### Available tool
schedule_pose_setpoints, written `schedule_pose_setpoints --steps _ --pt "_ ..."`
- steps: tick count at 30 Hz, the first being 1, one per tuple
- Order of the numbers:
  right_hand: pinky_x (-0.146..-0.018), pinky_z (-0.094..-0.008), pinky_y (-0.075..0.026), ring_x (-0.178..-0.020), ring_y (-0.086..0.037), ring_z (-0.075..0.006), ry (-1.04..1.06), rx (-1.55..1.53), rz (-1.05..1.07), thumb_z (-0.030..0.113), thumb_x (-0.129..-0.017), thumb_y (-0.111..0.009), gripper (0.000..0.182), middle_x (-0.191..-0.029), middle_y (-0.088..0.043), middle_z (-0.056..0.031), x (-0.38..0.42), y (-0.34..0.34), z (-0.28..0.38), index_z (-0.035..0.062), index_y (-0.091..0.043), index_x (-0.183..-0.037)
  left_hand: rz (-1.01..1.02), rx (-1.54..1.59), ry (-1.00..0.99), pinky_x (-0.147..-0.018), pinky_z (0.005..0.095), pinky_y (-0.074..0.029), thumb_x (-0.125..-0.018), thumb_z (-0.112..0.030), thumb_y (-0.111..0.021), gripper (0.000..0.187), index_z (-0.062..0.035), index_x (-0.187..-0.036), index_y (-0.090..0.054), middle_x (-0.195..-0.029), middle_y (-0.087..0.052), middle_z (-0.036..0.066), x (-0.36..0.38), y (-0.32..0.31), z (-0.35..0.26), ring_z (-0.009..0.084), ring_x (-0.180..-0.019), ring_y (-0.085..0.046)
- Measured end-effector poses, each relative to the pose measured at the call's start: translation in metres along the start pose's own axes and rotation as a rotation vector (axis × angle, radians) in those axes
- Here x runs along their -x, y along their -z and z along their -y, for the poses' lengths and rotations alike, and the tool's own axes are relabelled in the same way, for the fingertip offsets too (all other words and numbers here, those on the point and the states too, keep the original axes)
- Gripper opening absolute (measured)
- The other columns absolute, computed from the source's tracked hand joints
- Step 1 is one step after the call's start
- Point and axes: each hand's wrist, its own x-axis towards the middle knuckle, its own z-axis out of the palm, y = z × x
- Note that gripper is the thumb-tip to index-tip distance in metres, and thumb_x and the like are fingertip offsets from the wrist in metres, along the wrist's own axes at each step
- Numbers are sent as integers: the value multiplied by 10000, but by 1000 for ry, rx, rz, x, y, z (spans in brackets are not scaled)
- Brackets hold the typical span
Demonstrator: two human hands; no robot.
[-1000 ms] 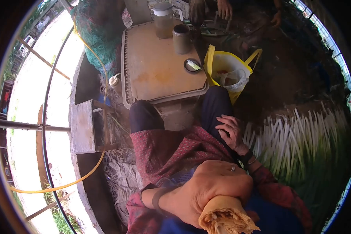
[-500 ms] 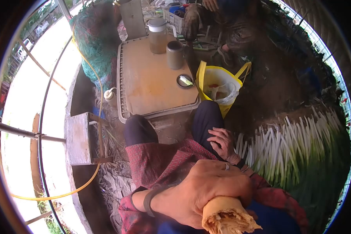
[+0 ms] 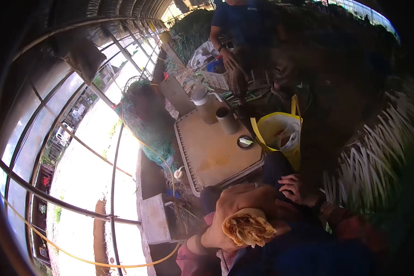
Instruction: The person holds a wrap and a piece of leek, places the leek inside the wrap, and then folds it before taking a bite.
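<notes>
Near the camera, my left hand [image 3: 237,200] is wrapped round a rolled, flaky piece of bread [image 3: 248,228], whose torn, layered end faces me. My right hand [image 3: 293,188] rests by my knee with its fingers spread and nothing in them. Beyond my knees is a tan low table [image 3: 216,152]. On it stand a lidded pitcher [image 3: 206,108], a dark-topped metal cup [image 3: 227,121] and a small round dish [image 3: 245,142] with something pale green and white in it. A yellow bag [image 3: 267,138] with clear plastic inside stands at the table's right.
Another person [image 3: 244,27] sits beyond the table, one hand hanging over a knee. Long white-and-green stalks [image 3: 368,165] lie at the right. Green netting [image 3: 145,124], a yellow hose [image 3: 172,177] and a wooden stool [image 3: 155,221] are at the left.
The camera view has tilted up and turned, so the table and bag sit lower and further right. My left hand, still holding the bread, appears higher and its torn end faces the camera more.
</notes>
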Motion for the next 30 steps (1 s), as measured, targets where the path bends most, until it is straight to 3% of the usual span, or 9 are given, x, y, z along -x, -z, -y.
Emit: schedule_pose_setpoints --steps 3,13,17,23,26,30 --pt "-1026 -411 -456 -1218 -547 -264 -7 -9 -10 154 -839 -681 102 -1226 -650 -63 6 -4 -4 94 -709 -916 -12 -35 -90 -583 348 -481 -693 -261 -857 340 -47 -830 -633 -768 -629 83 -5 -5 -6 275 -671 -630" --pt "-984 -435 -472 -1189 -560 -319 120 -156 -198 94 -820 -706 115 -1211 -639 -118 24 -35 -38 77 -681 -931 253 275 -353 -585 375 -485 -694 -281 -831 366 -12 -858 -645 -841 -625 147 -31 -21 -19 311 -728 -646" --pt "-992 -435 -470 -1202 -555 -319 86 -214 -206 108 -830 -710 125 -1213 -640 -113 28 -43 -43 74 -677 -946 221 420 -433 -601 388 -491 -698 -271 -826 354 -4 -829 -632 -841 -601 162 -35 -30 -13 334 -770 -641" --pt "-1007 -428 -460 -1220 -546 -309 41 -99 -127 118 -855 -698 122 -1221 -642 -98 19 2 -7 78 -676 -968 74 335 -537 -667 396 -504 -721 -243 -826 319 -19 -774 -605 -818 -563 144 -37 -40 -24 347 -820 -624" --pt "-1012 -428 -454 -1221 -545 -309 59 -110 -134 123 -858 -695 133 -1230 -636 -100 19 2 -9 78 -673 -982 151 330 -453 -687 399 -507 -717 -237 -830 319 -24 -763 -597 -813 -557 136 -45 -31 -45 349 -833 -625" --pt "-1010 -431 -455 -1216 -548 -309 61 -106 -93 114 -858 -690 146 -1257 -618 -105 20 2 -10 76 -661 -996 33 479 -421 -676 411 -500 -704 -237 -827 322 -21 -755 -593 -773 -529 125 -34 -46 -39 345 -800 -610"
